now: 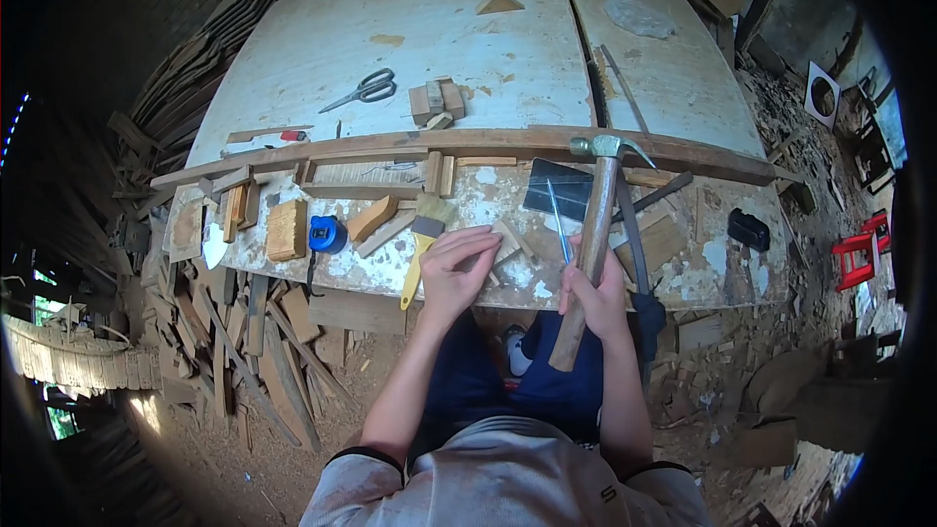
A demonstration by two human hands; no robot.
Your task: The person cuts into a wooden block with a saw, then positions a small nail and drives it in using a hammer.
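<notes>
My right hand (597, 295) is closed round the wooden handle of a claw hammer (597, 205), its head up and pointing away from me. Beside the handle, a thin blue pointed tool (558, 220) reaches down to my fingers. My left hand (461, 268) is over the bench's near edge with fingertips drawn together; I cannot tell what small thing they pinch. Small wood strips (511, 242) lie just by those fingertips. Left of that hand is a paintbrush (420, 252) with a yellow handle. A dark flat panel (556, 187) lies beyond the blue tool.
A long wooden bar (371, 144) crosses the worn bench (283, 68). Scissors (363, 89) and stacked wood blocks (435, 102) lie beyond it. Nearer are a blue tape measure (327, 233), wood blocks (286, 230) and a black object (749, 229). Scrap wood (278, 361) covers the floor at left.
</notes>
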